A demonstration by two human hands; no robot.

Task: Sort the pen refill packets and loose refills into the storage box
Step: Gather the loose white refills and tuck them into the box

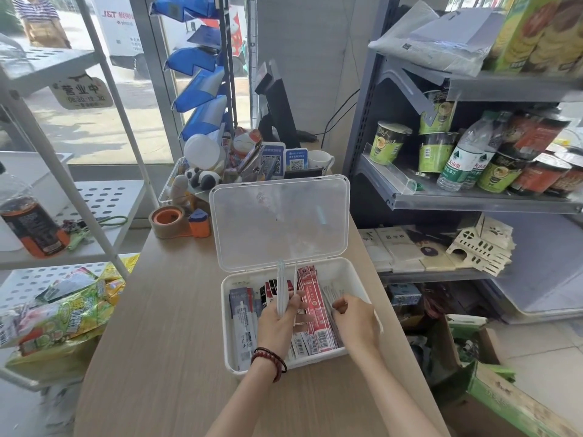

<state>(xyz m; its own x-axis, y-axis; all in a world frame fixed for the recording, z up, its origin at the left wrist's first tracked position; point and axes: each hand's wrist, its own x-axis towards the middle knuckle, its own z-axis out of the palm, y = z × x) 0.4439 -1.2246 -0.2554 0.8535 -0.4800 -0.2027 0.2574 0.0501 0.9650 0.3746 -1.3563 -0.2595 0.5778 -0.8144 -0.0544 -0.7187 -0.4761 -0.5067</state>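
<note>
The storage box (224, 326) sits on the wooden surface (164, 310), its translucent lid (280, 222) hinged up and standing open at the far side. Inside, pen refill packets lie lengthwise: a grey-white packet (241, 323) along the left wall, small dark and white packets (268, 288) in the middle, and long red packets (315, 313) right of centre.

The left hand (277, 323), with a red bead bracelet (268, 361) on its wrist, is over the middle of the box. Its fingers are closed around a bundle of loose refills (281, 288), thin clear tubes that point up and away, towards the lid's lower edge.

The right hand (356, 320) is in the right part of the box, just beside the red packets. Its fingers are curled down towards some clear-wrapped items (331, 293); I cannot tell whether they pinch anything. The two hands are apart, with the red packets between them.

A tape roll (167, 220) stands beyond the box to the left.
</note>
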